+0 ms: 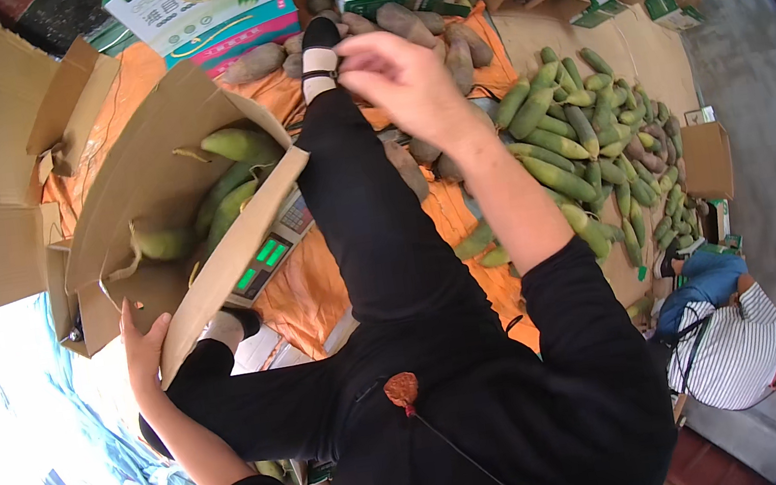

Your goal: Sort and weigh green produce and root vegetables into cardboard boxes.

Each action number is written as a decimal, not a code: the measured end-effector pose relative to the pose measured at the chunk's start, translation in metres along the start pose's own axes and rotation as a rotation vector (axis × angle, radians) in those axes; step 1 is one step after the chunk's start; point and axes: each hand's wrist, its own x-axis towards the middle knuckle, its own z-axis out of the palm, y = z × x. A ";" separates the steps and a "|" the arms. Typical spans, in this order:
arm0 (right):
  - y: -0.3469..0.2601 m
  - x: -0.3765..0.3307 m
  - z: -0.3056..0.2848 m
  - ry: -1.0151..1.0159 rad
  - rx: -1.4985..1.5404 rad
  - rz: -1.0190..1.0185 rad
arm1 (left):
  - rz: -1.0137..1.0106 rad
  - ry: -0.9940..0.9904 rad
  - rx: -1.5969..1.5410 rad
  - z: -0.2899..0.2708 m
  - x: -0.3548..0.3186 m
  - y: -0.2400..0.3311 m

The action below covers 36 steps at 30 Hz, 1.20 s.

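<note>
My left hand (145, 348) is at the near corner of an open cardboard box (163, 125), its thumb and forefinger apart against the cardboard. Several green radishes (229, 208) lie inside that box, some with long thin root tails. Partly under the box's edge sits a digital scale (262, 263) with lit green displays. Over my outstretched leg, beside my dark shoe (319, 36), my right hand (400, 82) hangs in the air. Its fingers are loosely bent, apart and slightly blurred, with nothing visible in them.
A large pile of green radishes (581, 131) lies to the right. Brownish-purple roots (407, 21) rest on an orange sheet (301, 294). Printed cartons (227, 12) stand at the far side. A person in a striped shirt (731, 353) is at the lower right.
</note>
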 end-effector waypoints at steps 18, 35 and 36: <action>0.262 -0.309 -0.054 -0.207 -0.614 1.023 | 0.014 -0.080 0.043 0.008 -0.013 0.028; 0.283 -0.177 0.005 0.071 -0.454 1.086 | -0.036 -0.081 -0.073 0.016 -0.015 0.036; 0.289 -0.178 0.004 0.074 -0.452 1.103 | -0.032 -0.087 -0.059 0.017 -0.014 0.037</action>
